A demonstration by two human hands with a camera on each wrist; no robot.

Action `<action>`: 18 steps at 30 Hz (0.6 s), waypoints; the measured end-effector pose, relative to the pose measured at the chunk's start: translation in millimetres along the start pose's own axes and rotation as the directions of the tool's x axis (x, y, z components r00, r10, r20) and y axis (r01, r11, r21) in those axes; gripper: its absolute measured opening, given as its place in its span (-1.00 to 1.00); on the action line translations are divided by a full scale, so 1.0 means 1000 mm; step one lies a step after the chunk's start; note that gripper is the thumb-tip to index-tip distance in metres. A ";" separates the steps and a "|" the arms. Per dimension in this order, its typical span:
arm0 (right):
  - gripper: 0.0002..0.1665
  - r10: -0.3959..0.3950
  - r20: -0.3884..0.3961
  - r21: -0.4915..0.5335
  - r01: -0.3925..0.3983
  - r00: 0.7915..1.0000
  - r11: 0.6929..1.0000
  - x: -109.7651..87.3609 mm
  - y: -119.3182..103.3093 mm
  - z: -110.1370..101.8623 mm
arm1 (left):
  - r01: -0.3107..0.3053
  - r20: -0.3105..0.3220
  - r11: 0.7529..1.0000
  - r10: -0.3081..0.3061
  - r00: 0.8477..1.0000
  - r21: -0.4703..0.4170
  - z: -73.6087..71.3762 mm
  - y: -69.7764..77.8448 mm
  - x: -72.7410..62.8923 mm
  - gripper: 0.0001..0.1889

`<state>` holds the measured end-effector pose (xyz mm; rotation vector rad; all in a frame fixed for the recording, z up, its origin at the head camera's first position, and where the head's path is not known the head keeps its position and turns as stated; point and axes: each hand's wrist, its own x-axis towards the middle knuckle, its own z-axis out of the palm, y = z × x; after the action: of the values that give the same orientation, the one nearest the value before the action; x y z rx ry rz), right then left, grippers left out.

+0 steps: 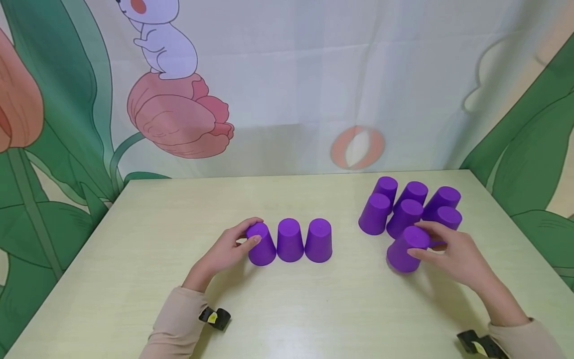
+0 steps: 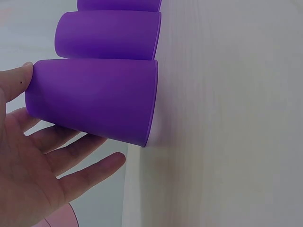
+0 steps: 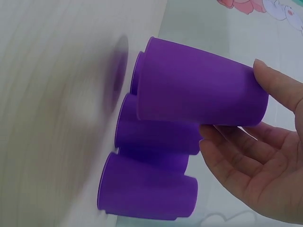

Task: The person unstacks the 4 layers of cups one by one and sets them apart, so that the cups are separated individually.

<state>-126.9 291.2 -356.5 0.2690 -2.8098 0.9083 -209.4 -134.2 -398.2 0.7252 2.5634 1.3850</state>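
Three purple plastic cups stand upside down in a row near the middle of the table. My left hand [image 1: 230, 249] holds the leftmost cup [image 2: 94, 99] near its closed end, thumb on one side and fingers on the other. Beside it are the middle cup [image 1: 289, 240] and the right cup [image 1: 319, 241] of the row. On the right, my right hand [image 1: 455, 254] grips another upside-down purple cup [image 3: 203, 85] between thumb and fingers. That cup is a little off the table, its shadow [image 3: 116, 75] apart from its rim.
Behind the right hand, several more upside-down purple cups [image 1: 375, 214] stand close together in a cluster. The pale table [image 1: 287, 309] ends at a hanging cloth [image 1: 287, 89] printed with flowers and a white animal. Both wrists wear small black devices [image 1: 215, 317].
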 end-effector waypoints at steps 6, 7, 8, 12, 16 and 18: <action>-0.32 0.065 -0.014 -0.024 -0.065 0.998 0.998 -0.004 0.006 -0.006 | 0.007 0.002 1.000 -0.007 1.000 -0.002 -0.001 0.001 0.000 -0.58; -0.31 0.074 -0.019 -0.027 -0.074 0.997 0.997 -0.004 0.008 -0.007 | 0.005 0.004 1.000 -0.005 1.000 -0.001 -0.001 0.000 0.000 -0.58; -0.31 0.080 -0.026 -0.031 -0.081 0.996 0.996 -0.004 0.010 -0.008 | 0.003 0.003 1.000 -0.003 1.000 0.000 -0.001 0.000 0.000 -0.58; -0.30 0.101 -0.054 -0.056 -0.104 0.993 0.993 -0.004 0.019 -0.010 | -0.006 0.001 1.000 0.006 1.000 0.001 0.000 -0.001 0.000 -0.58; -0.28 0.140 -0.053 -0.078 -0.144 0.989 0.986 -0.004 0.023 -0.012 | 0.004 0.004 1.000 -0.004 1.000 -0.009 0.000 -0.002 0.000 -0.59; -0.27 0.161 -0.045 -0.086 -0.164 0.986 0.983 -0.004 0.024 -0.012 | 0.013 0.006 1.000 -0.013 1.000 -0.013 0.000 -0.002 0.000 -0.59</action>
<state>-127.3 318.4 -361.3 0.0096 -2.8604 0.8067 -210.3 -135.0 -400.4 0.7087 2.5475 1.3925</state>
